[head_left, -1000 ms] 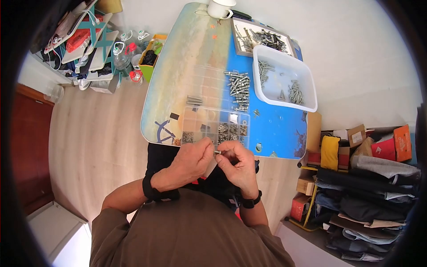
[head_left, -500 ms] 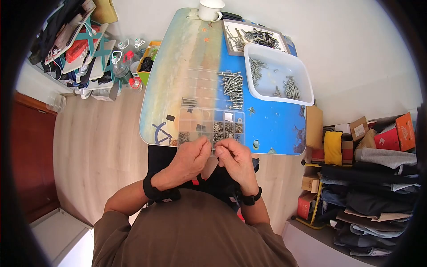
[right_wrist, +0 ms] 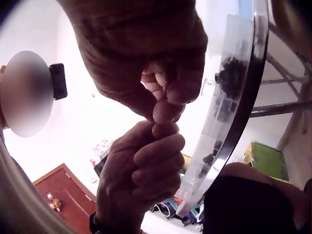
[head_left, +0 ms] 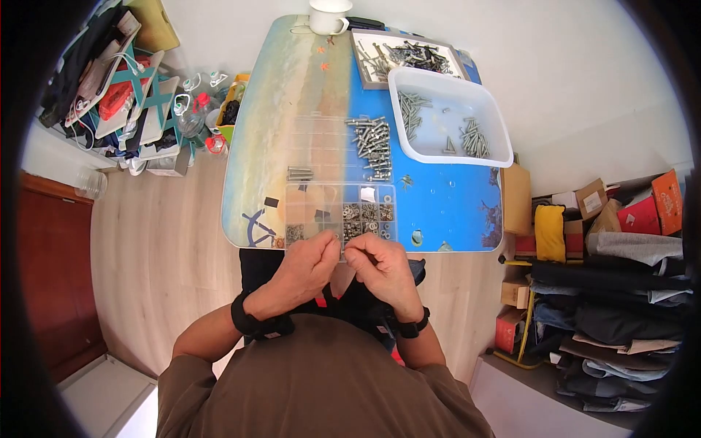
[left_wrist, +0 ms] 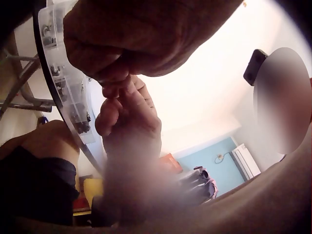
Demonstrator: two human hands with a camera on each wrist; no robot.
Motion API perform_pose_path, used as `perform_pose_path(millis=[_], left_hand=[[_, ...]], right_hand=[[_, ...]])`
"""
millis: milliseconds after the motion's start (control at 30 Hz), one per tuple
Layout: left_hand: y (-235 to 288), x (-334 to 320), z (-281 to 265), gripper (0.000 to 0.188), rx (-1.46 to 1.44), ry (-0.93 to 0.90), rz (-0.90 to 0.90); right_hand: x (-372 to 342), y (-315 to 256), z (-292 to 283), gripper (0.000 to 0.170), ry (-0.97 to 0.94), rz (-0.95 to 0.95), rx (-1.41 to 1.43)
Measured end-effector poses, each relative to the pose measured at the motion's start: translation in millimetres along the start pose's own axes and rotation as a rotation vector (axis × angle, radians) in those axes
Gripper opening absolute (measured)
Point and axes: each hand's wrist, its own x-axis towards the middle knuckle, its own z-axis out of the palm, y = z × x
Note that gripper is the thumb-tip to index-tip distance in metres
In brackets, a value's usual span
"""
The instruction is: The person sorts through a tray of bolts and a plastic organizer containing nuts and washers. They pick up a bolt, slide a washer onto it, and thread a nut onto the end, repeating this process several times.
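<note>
At the table's near edge my left hand (head_left: 303, 269) and right hand (head_left: 385, 270) meet at the fingertips, both with curled fingers in a pinch. The small metal bolt between them is covered by the fingers now. In the left wrist view the right hand's fingertips (left_wrist: 127, 87) press up against the left hand (left_wrist: 131, 44). Just beyond the hands lies a clear compartment box (head_left: 305, 208) with nuts (head_left: 358, 213) and washers in its cells. Its open lid extends away behind it, bearing a heap of bolts (head_left: 374, 150) and a short row of rods (head_left: 300, 173).
A white plastic bin (head_left: 445, 160) with loose screws stands at the right of the table. Behind it sits a framed tray (head_left: 370, 85) of dark and silver screws. A white mug (head_left: 328, 18) is at the far edge. Shelves (head_left: 584, 277) with folded clothes stand right of the table.
A second ago the bolt showed between my hands; my right fingers have since closed in over it and it is hidden. The head view has shifted, sliding the table slightly left.
</note>
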Motion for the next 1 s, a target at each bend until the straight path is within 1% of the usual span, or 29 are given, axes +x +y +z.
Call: perform_pose_path(millis=[100, 167, 200, 267, 300, 367, 400, 467, 500, 567, 600, 667, 700, 767, 800, 867, 900, 967, 1000], left_hand=[[0.8, 1.8, -0.5, 0.021, -0.002, -0.010, -0.048], [2.1, 1.5, -1.0, 0.022, 0.004, -0.021, -0.061], [3.0, 1.4, -1.0, 0.022, 0.003, -0.021, -0.063], [4.0, 2.0, -1.6, 0.022, -0.034, -0.018, -0.076], [3.3, 2.4, -2.3, 0.022, -0.034, -0.017, -0.078], [1.8, 2.3, -3.2, 0.023, -0.014, -0.021, -0.075], [0.1, 2.8, -3.1, 0.023, -0.015, -0.020, -0.077], [-4.2, 3.2, -2.1, 0.028, 0.018, -0.037, -0.028], [-4.3, 3.4, -2.3, 0.028, 0.017, -0.036, -0.029], [-3.8, 4.3, -2.7, 0.027, 0.003, -0.039, -0.021], [-2.7, 4.6, -3.1, 0.027, 0.001, -0.039, -0.023], [1.4, 5.2, -4.9, 0.021, 0.023, -0.035, -0.049], [4.4, 5.7, -6.0, 0.021, 0.021, -0.035, -0.052], [9.5, 7.6, -8.3, 0.021, 0.003, -0.038, -0.061], [9.3, 8.2, -8.7, 0.021, 0.002, -0.037, -0.064], [8.0, 8.6, -8.7, 0.021, 0.016, -0.023, -0.041], [6.4, 8.9, -7.4, 0.021, 0.015, -0.022, -0.041], [2.6, 8.9, -4.3, 0.025, 0.074, 0.016, 0.043], [2.8, 9.0, -4.7, 0.025, 0.074, 0.017, 0.043]], right_hand=[[-0.2, -6.7, 0.1, 0.017, 0.004, 0.028, 0.070], [0.9, -6.2, 1.8, 0.017, 0.015, -0.056, 0.095], [1.8, -9.8, 3.0, 0.017, 0.014, -0.055, 0.096], [4.9, -19.8, 5.2, 0.014, 0.089, -0.017, 0.149], [5.6, -15.3, 4.0, 0.014, 0.088, -0.016, 0.151], [6.5, -6.1, -0.1, 0.009, 0.020, 0.012, -0.055], [6.5, -7.8, -0.7, 0.009, 0.018, 0.013, -0.054], [6.1, -15.5, -1.1, 0.006, -0.007, 0.161, 0.022], [6.0, -12.7, -0.7, 0.006, -0.008, 0.162, 0.022], [5.9, -4.4, -0.1, 0.009, 0.017, -0.001, 0.062], [7.4, -3.4, 0.2, 0.009, 0.016, 0.001, 0.061], [12.3, -4.4, 1.7, 0.011, 0.081, -0.214, 0.039], [11.9, -9.3, 1.8, 0.011, 0.079, -0.211, 0.039], [11.2, -22.9, 1.4, 0.012, 0.076, 0.049, 0.145], [11.5, -20.5, 1.0, 0.012, 0.075, 0.050, 0.146], [11.4, -12.0, -1.2, 0.013, 0.021, 0.145, 0.054], [11.2, -10.5, -2.1, 0.013, 0.020, 0.146, 0.054], [10.3, -8.6, -3.0, 0.012, -0.004, 0.086, -0.047], [10.0, -7.6, -2.7, 0.012, -0.004, 0.086, -0.047]])
